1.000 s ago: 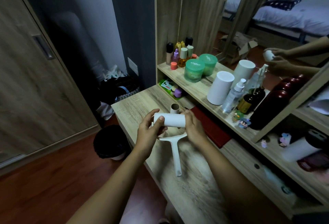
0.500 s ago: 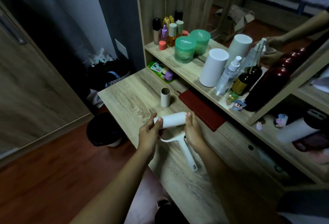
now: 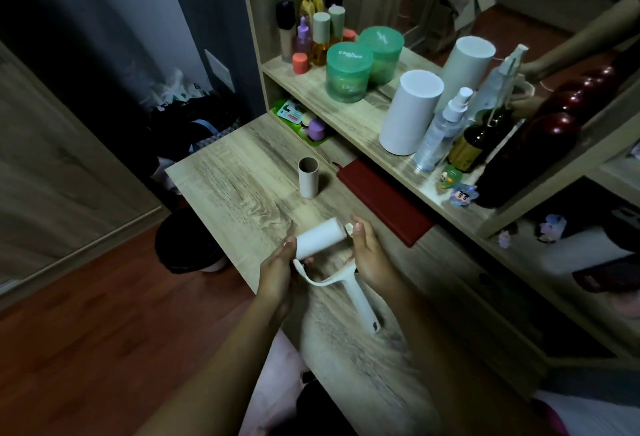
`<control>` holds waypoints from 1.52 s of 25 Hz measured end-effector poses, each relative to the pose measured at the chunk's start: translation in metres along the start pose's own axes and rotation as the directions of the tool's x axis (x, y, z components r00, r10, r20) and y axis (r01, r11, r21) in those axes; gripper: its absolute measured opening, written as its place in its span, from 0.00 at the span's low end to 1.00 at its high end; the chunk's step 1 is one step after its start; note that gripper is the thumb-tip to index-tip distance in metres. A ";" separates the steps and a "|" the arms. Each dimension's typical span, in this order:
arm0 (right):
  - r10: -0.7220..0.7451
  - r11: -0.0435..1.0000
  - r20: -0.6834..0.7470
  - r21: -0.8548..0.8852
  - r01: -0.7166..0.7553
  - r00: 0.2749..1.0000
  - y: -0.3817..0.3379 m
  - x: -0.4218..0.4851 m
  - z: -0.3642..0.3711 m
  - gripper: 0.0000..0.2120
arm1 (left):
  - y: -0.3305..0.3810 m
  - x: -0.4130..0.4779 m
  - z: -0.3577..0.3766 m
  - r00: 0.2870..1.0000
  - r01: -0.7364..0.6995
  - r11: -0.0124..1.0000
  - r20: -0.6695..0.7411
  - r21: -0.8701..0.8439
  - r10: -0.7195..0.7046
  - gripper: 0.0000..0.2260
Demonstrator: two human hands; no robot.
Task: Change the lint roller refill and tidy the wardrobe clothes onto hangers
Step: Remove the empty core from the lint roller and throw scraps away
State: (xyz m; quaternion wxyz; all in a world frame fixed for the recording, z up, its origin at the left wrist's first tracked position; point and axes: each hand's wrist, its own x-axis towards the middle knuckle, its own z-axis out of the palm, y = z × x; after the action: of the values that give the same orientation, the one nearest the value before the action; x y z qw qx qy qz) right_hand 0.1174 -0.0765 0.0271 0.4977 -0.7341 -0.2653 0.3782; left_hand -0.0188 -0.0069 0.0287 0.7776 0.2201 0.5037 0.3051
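Refill roll [image 3: 320, 239] is held just over the table [image 3: 235, 186], on the person's side of the empty core [image 3: 308, 177]. Left hand [image 3: 277, 276] grips its left end to steer it in. Right hand [image 3: 370, 255] clamps the roller frame [image 3: 360, 297] at the fork, probably steadying it. The core stands upright, set aside.
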 end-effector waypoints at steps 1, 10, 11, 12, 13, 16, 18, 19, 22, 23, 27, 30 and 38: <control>0.023 1.000 -0.001 -0.012 -0.023 1.000 0.005 0.000 -0.001 0.13 | -0.002 0.004 -0.003 0.999 0.012 1.000 -0.032 -0.013 -0.013 0.16; 0.050 0.919 -0.093 -0.386 -0.082 0.994 0.041 0.004 0.007 0.13 | 0.003 0.017 -0.022 0.988 0.038 0.999 -0.151 -0.036 -0.043 0.17; 0.022 0.885 -0.114 -0.460 -0.072 0.993 0.042 0.006 0.009 0.15 | 0.004 0.016 -0.022 0.988 0.041 0.999 -0.146 -0.031 -0.045 0.17; 0.003 0.842 -0.123 -0.535 -0.069 0.992 0.043 0.007 0.010 0.17 | 0.005 0.016 -0.021 0.989 0.043 0.999 -0.140 -0.029 -0.046 0.17; -0.008 0.802 -0.132 -0.593 -0.072 0.991 0.045 0.007 0.010 0.18 | 0.006 0.015 -0.020 0.990 0.042 0.999 -0.133 -0.024 -0.045 0.17; -0.029 0.760 -0.153 -0.646 -0.078 0.988 0.048 0.008 0.008 0.19 | 0.009 0.011 -0.018 0.992 0.031 0.999 -0.119 -0.020 -0.034 0.17; -0.084 0.768 -0.200 -0.637 -0.064 0.976 0.046 0.008 0.006 0.20 | 0.011 0.009 -0.016 0.993 0.019 1.000 -0.118 -0.020 -0.021 0.16; -0.124 0.792 -0.222 -0.609 -0.038 0.967 0.042 0.010 0.004 0.20 | 0.012 0.008 -0.016 0.993 0.015 1.000 -0.115 -0.010 -0.016 0.15; -0.114 0.949 -0.118 -0.306 0.073 0.986 0.018 0.019 0.002 0.17 | 0.014 0.005 -0.012 0.996 0.004 1.000 -0.091 -0.008 -0.005 0.14; -0.073 0.983 -0.005 -0.172 0.071 0.997 0.006 0.021 0.002 0.16 | 0.014 0.005 -0.010 0.996 -0.006 1.000 -0.084 -0.018 0.005 0.14; -0.038 0.998 0.304 0.053 0.023 0.952 -0.019 0.022 0.004 0.19 | 0.017 0.006 -0.006 0.995 -0.074 0.997 -0.060 0.026 0.076 0.13; -0.065 0.997 0.207 0.053 0.055 0.976 -0.018 0.027 0.001 0.15 | 0.018 0.008 -0.008 0.988 -0.134 0.989 -0.064 0.059 0.138 0.11; -0.071 0.995 0.052 -0.062 0.074 0.996 -0.015 0.058 0.007 0.07 | 0.020 0.011 -0.023 0.956 -0.217 0.973 -0.187 0.074 0.228 0.06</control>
State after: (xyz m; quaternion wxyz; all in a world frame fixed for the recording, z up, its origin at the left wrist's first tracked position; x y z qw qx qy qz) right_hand 0.1445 -0.0227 0.0229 0.4806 -0.7298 -0.3160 0.3696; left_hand -0.0415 0.0160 0.0255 0.6793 0.2647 0.5572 0.3975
